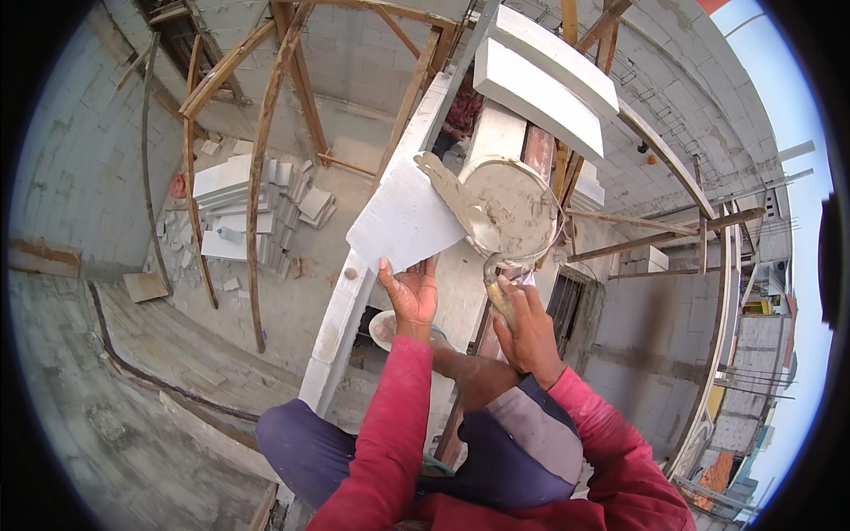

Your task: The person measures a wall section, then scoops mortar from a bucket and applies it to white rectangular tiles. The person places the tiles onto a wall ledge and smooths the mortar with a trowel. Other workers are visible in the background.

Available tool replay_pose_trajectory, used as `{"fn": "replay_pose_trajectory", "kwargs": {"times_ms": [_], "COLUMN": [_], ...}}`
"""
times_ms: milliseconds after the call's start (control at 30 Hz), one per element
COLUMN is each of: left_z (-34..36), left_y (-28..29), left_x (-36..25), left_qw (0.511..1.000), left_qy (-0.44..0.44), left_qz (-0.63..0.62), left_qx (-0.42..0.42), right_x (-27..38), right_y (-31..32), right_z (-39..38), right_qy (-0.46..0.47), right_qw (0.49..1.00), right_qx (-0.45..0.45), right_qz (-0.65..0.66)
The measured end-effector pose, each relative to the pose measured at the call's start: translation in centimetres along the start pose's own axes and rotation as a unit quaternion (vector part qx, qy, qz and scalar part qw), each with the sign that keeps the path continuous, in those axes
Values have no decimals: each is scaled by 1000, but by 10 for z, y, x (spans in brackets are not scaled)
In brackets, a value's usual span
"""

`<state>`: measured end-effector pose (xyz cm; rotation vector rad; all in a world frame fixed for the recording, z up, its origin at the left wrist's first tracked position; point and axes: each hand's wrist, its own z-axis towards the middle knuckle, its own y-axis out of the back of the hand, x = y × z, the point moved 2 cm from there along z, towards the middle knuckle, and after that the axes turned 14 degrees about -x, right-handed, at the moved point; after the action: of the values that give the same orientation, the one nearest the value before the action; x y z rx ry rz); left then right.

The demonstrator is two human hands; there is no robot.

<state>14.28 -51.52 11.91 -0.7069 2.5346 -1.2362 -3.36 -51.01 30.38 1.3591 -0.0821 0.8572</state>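
Note:
My left hand (409,292) holds a white block (398,221) from beneath at its near edge, tilted up beside the top of a narrow block wall (333,327). My right hand (522,323) grips the handle of a trowel (450,196), whose mortar-coated blade lies along the block's upper right edge. Right of the block, a white bucket (518,208) of grey mortar sits on a board, partly behind the trowel. My bent legs and one foot show below my hands.
White blocks (540,80) lie at the top by a metal bar, near another person's partly hidden red clothing (460,111). Timber props (261,212) and beams surround me. Below left, more blocks (221,181) are stacked on a floor; block walls rise around, with sky at right.

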Motion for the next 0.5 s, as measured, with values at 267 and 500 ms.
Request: {"fn": "replay_pose_trajectory", "kwargs": {"times_ms": [267,500], "left_z": [1,-5], "left_y": [-10,-3], "left_x": [-12,-80], "left_qw": [1000,999], "left_qy": [-8,-17], "left_qz": [2,39], "left_qx": [-28,-25], "right_x": [-46,-119], "right_y": [21,30], "right_z": [-36,19], "right_qy": [19,-144], "right_qw": [999,989], "right_qx": [31,26], "right_qz": [33,-8]}}
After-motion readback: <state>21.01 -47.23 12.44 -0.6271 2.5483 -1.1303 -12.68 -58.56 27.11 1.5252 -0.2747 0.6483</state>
